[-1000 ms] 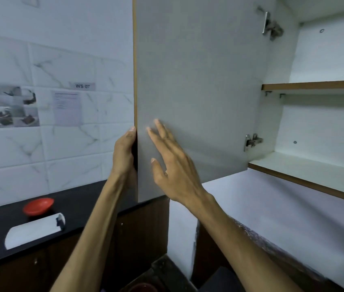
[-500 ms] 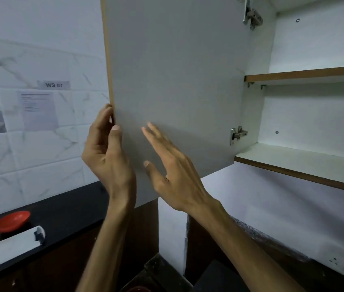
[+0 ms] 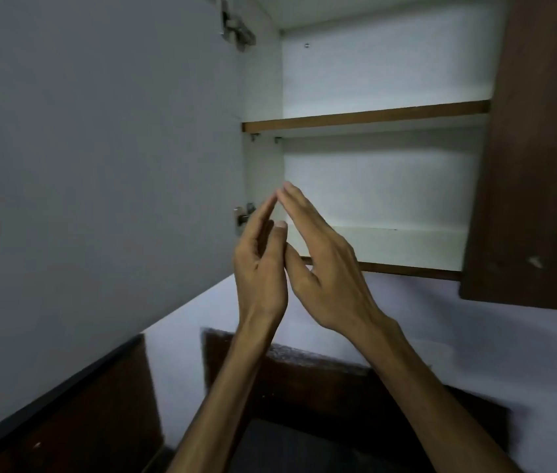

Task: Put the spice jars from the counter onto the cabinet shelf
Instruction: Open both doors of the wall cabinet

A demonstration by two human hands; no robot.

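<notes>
Your left hand (image 3: 260, 268) and right hand (image 3: 324, 264) hold nothing, straight fingertips touching, cabinet shelf (image 3: 403, 247) just behind them.

Both forearms are bare to the frame's edge, with unadorned hands (image 3: 301, 268).

Head view looks up, close, into the open cabinet (image 3: 372, 186).
</notes>
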